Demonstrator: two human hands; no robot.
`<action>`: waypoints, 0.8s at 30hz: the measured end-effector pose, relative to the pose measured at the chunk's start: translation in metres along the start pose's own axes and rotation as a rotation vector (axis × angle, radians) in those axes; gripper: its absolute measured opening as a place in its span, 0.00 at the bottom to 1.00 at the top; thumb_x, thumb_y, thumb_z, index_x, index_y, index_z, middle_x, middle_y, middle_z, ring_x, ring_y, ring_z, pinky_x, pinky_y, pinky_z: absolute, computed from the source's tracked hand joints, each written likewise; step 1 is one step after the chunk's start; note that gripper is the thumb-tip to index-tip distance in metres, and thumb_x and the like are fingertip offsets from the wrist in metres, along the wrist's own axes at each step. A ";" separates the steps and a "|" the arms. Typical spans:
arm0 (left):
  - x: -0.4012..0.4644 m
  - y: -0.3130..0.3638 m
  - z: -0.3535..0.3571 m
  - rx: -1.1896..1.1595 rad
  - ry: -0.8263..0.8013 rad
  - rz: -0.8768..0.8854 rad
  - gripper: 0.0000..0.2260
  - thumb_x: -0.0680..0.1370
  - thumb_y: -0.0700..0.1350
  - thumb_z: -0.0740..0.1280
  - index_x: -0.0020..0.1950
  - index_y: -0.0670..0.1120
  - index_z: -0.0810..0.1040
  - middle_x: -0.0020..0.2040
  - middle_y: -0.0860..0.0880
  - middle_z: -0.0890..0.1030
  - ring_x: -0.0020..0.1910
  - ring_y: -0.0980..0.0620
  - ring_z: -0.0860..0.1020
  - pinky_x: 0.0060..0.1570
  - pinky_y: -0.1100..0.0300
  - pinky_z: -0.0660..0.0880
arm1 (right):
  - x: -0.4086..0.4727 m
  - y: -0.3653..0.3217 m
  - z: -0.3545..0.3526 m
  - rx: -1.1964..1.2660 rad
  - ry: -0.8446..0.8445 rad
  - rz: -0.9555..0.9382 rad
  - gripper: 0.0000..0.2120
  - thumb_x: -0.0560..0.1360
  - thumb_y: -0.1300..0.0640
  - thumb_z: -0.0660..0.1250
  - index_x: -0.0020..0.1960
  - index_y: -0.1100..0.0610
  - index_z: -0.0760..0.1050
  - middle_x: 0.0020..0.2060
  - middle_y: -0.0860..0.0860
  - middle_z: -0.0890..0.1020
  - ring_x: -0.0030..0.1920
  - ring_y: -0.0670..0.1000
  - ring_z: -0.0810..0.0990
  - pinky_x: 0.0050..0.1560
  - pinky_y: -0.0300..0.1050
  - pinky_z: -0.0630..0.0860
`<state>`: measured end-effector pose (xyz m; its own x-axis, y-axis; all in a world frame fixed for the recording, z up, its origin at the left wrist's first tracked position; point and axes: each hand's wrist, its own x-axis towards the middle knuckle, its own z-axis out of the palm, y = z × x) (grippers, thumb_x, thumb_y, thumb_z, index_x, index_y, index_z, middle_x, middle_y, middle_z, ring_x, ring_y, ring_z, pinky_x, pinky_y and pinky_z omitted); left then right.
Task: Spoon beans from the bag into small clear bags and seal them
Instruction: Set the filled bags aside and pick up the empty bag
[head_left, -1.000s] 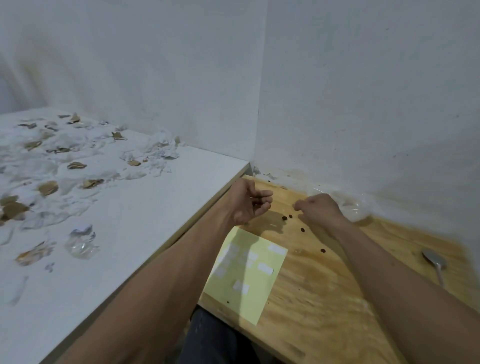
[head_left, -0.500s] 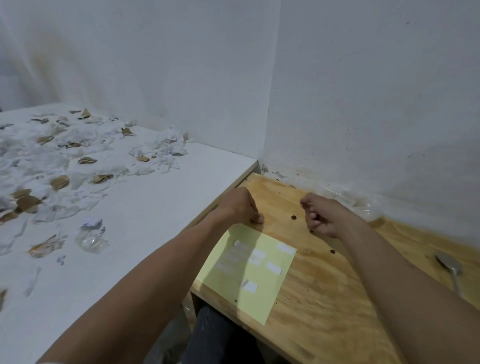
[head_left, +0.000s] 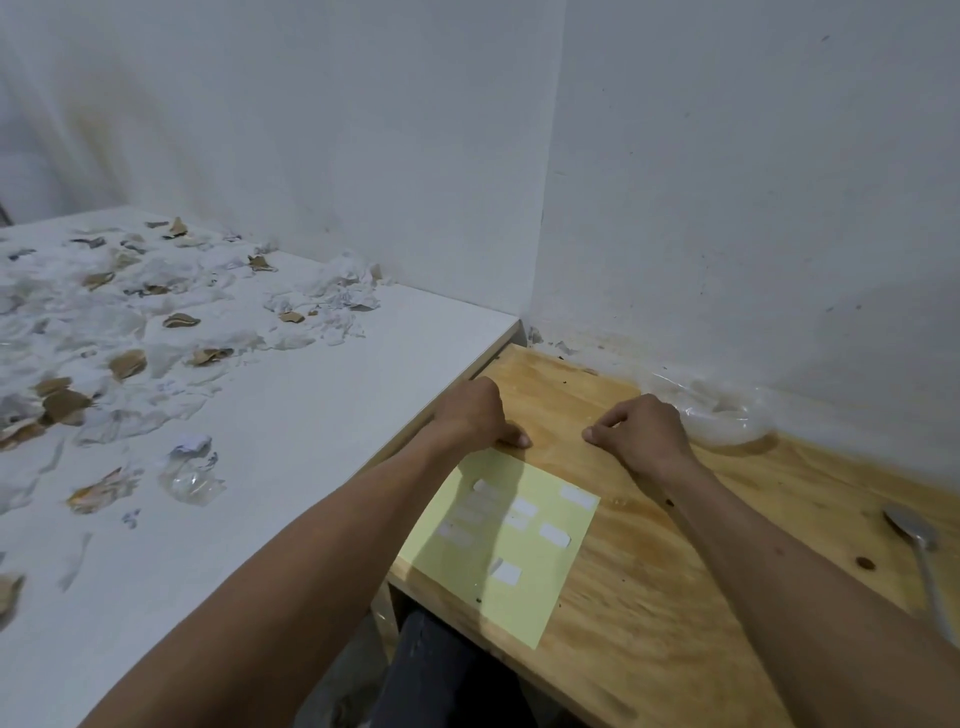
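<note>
My left hand rests knuckles-up on the wooden table, fingers curled under and thumb on the wood just above a yellow sheet of white labels; what it holds is hidden. My right hand sits a short way to its right, thumb and fingertips pinched together against the wood. A crumpled clear plastic bag lies behind the right hand against the wall. A metal spoon lies at the far right. A loose brown bean sits beside the spoon.
A white table adjoins on the left, slightly higher, strewn with crumpled clear bags, white paper and brown scraps. White walls close the corner behind both tables. My dark-clothed leg shows below the wooden edge.
My left hand turned from palm-up and cupped to knuckles-up on the wood. My right hand moved left onto a loose bean that showed earlier. The view tilted up a little.
</note>
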<state>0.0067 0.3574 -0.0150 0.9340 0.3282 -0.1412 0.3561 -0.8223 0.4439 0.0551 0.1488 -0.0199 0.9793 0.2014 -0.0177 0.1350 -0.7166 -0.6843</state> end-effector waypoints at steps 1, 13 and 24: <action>-0.001 -0.001 0.000 -0.027 -0.029 0.009 0.28 0.67 0.56 0.81 0.28 0.46 0.64 0.26 0.50 0.66 0.26 0.51 0.65 0.29 0.59 0.59 | 0.002 -0.001 0.001 -0.028 -0.005 0.003 0.07 0.72 0.55 0.77 0.38 0.57 0.84 0.35 0.48 0.81 0.40 0.50 0.80 0.42 0.42 0.71; -0.020 -0.028 -0.073 -1.356 -0.200 -0.275 0.07 0.73 0.42 0.54 0.38 0.43 0.69 0.30 0.46 0.68 0.27 0.51 0.61 0.26 0.61 0.57 | 0.001 -0.058 0.015 0.443 -0.188 0.161 0.10 0.77 0.56 0.68 0.39 0.60 0.80 0.33 0.50 0.76 0.29 0.46 0.72 0.25 0.36 0.68; -0.067 -0.089 -0.061 -0.129 -0.059 0.014 0.22 0.64 0.58 0.82 0.55 0.52 0.86 0.42 0.59 0.80 0.45 0.60 0.76 0.40 0.65 0.68 | -0.002 -0.079 0.074 -0.038 -0.046 -0.194 0.11 0.75 0.49 0.75 0.53 0.53 0.87 0.55 0.51 0.87 0.58 0.53 0.82 0.49 0.42 0.72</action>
<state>-0.0889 0.4370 0.0094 0.9403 0.2860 -0.1843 0.3397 -0.7590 0.5555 0.0316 0.2548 -0.0194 0.9265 0.3681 0.0781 0.3272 -0.6858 -0.6500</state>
